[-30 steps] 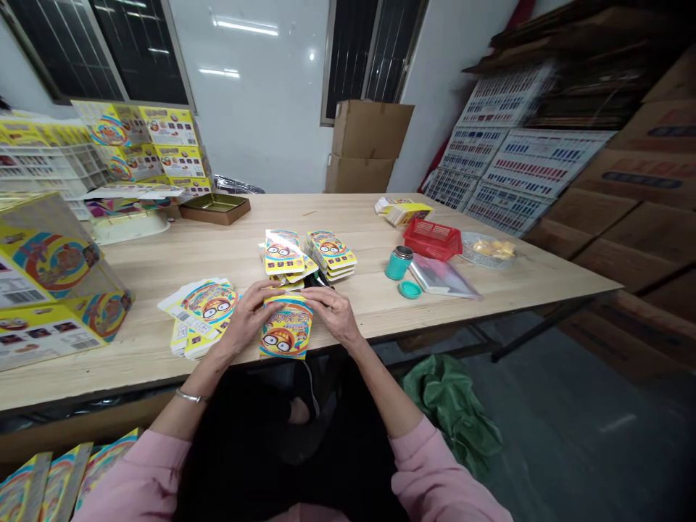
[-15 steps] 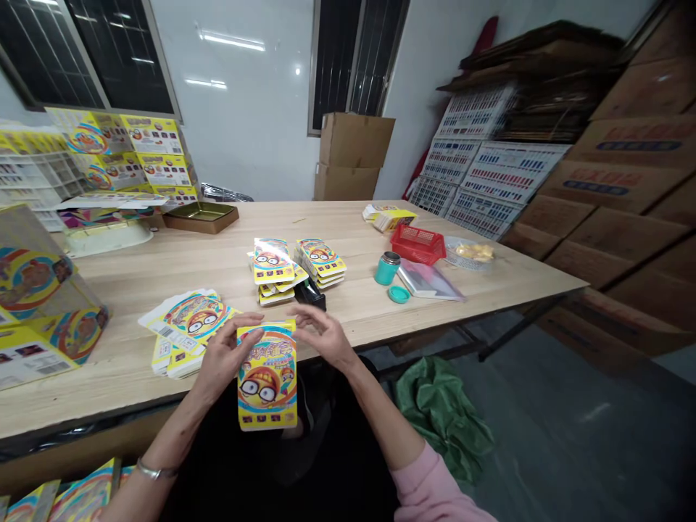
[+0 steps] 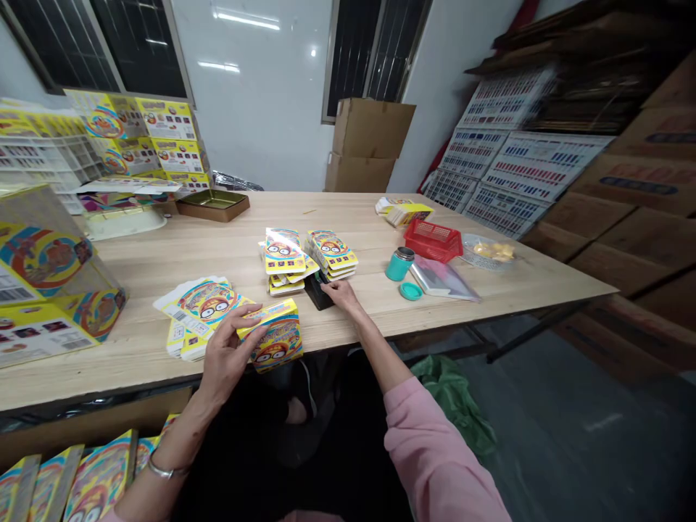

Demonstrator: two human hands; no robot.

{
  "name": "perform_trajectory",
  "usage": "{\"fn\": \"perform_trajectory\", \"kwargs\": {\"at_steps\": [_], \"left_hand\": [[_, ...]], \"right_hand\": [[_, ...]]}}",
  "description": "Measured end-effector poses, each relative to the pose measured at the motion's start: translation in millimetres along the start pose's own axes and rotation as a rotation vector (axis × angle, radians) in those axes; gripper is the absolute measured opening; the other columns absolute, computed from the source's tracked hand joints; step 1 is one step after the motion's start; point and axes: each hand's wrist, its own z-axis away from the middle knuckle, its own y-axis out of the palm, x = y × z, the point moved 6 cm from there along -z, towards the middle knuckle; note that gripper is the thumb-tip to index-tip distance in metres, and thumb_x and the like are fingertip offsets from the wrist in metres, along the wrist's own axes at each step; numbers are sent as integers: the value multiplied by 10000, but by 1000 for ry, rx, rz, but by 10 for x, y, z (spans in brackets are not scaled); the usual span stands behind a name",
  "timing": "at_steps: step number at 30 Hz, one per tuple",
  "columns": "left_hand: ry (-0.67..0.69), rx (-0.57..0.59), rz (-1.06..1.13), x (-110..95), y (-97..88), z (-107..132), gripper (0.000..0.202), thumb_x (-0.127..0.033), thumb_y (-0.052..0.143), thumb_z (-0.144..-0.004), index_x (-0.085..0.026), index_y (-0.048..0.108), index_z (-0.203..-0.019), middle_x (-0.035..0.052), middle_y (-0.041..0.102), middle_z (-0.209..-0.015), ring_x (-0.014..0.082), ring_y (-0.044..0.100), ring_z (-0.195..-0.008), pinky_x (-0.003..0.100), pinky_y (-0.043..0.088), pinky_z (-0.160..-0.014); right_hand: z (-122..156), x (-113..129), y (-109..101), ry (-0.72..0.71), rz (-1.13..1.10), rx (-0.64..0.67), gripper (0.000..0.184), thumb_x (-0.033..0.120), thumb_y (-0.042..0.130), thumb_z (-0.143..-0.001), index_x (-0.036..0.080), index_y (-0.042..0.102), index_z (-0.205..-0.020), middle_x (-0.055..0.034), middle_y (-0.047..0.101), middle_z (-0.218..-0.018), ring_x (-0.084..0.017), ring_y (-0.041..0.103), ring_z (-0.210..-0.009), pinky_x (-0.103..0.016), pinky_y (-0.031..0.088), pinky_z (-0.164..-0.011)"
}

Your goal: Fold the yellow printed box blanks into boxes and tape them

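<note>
My left hand grips a small yellow printed carton at the near edge of the wooden table, thumb on its top. My right hand reaches forward and rests on a small black object beside two piles of folded yellow cartons. Its fingers curl over the object, and whether they grip it is unclear. A fan of flat carton blanks lies just left of my left hand.
A teal cup and its lid, clear bags, a red basket and a dish of yellow pieces stand to the right. Large printed boxes sit left. Cardboard boxes stand behind. A green bag lies on the floor.
My left hand has tipped the carton from upright to lying across the table edge. My right hand let go of it and reached forward to the black object by the piles.
</note>
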Motion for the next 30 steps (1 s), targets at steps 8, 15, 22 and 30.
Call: {"fn": "perform_trajectory", "kwargs": {"at_steps": [8, 15, 22, 30], "left_hand": [[-22, 3, -42, 42, -23, 99, 86, -209, 706, -838, -224, 656, -907, 51, 701, -1140, 219, 651, -1102, 419, 527, -932], [-58, -11, -31, 34, 35, 85, 89, -258, 708, -837, -218, 654, -896, 62, 705, -1128, 234, 651, -1105, 421, 538, -907], [-24, -83, -39, -252, 95, -62, 101, -279, 702, -838, -202, 637, -843, 54, 719, -1065, 214, 677, -1041, 416, 536, -918], [147, -41, -202, -458, 163, -24, 83, -269, 651, -887, -213, 619, -836, 61, 718, -1082, 200, 675, -1023, 431, 523, -925]], "right_hand": [[65, -102, -119, 83, -220, 54, 390, 498, 726, -642, 177, 725, -864, -66, 722, -863, -153, 637, -748, -282, 514, -678], [266, -172, -94, -18, -160, -16, 311, 471, 672, -652, 161, 649, -647, -30, 661, -696, -165, 597, -720, -264, 460, -675], [438, -127, -108, -29, 9, -148, 284, 306, 632, -654, 205, 468, -445, -33, 581, -653, -211, 537, -849, -295, 435, -795], [1489, 769, -135, -221, -267, -16, 250, 440, 605, -822, 193, 632, -795, -25, 602, -795, -164, 550, -790, -280, 457, -777]]}}
